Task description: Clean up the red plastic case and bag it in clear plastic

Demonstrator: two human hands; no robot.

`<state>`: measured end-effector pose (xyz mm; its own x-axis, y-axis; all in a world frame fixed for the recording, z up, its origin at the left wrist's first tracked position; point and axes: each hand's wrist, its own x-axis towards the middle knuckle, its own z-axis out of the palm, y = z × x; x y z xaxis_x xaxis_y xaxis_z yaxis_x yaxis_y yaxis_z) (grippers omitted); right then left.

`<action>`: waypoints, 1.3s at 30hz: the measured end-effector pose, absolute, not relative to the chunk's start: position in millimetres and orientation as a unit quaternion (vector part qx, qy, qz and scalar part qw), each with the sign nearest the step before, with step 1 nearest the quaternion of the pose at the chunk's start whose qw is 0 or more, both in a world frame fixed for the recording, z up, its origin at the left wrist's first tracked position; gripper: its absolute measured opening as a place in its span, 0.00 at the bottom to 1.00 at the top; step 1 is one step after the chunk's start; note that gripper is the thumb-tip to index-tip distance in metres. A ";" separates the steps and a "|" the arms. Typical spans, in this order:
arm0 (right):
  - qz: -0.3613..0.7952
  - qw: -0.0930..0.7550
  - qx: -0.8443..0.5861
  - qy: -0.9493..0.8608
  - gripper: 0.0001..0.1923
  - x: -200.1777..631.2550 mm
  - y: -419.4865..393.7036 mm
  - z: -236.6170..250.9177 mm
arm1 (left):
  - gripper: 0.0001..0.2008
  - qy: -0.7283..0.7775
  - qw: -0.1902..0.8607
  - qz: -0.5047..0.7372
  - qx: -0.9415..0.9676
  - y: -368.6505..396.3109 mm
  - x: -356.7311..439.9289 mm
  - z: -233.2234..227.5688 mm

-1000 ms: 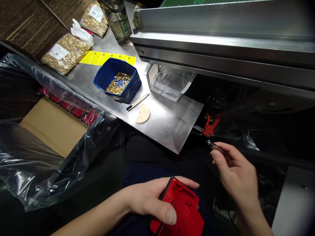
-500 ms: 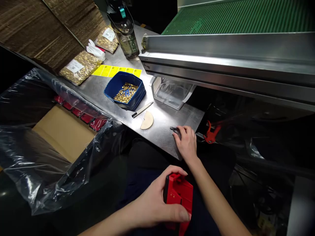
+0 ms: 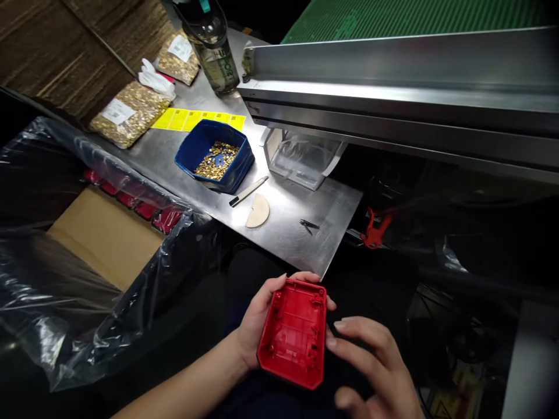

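My left hand (image 3: 257,320) is closed around a red plastic housing (image 3: 294,331), a shallow shell with its hollow, ribbed inside turned up toward me. Its fingers wrap behind the far and right edges. My right hand (image 3: 371,361) is just right of the housing, fingers apart and holding nothing; a fingertip is at or very near the housing's right edge. On the metal table lies a small pair of nail clippers (image 3: 309,225), its lever swung out. Left of it are a pale half-round disc (image 3: 258,210) and a white marker pen (image 3: 248,191).
A blue bin (image 3: 183,152) holds small brass parts. Behind it are yellow labels (image 3: 174,120), bags of brass parts (image 3: 131,116) and a bottle (image 3: 218,67). A plastic-lined box (image 3: 105,238) with red parts stands left. A metal conveyor rail (image 3: 384,110) overhangs the table's right side.
My right hand has left the nail clippers on the table and come back beside the housing. My left hand has turned the housing so its hollow inside faces up.
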<state>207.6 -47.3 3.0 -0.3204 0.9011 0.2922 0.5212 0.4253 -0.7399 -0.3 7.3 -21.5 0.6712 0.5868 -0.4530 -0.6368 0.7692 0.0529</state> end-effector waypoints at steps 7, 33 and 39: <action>0.181 0.318 -0.429 -0.826 0.20 195.6 -37.0 2.9 | 0.23 0.261 0.904 0.330 -0.085 13.1 2.8 -16.7; 0.764 0.366 -0.530 0.024 0.18 187.3 -15.1 -21.2 | 0.31 0.428 0.831 0.256 0.247 7.8 -11.3 -22.7; 0.781 0.313 -0.533 -0.089 0.25 191.4 -24.1 -24.0 | 0.28 0.426 0.840 0.237 0.238 1.4 -18.3 -27.3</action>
<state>191.4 -24.1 -24.0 -0.2348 0.5845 -0.7767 -0.3943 -0.7876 -0.4735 -18.3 1.4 -27.3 0.5257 0.6001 -0.6029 -0.1952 0.7749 0.6011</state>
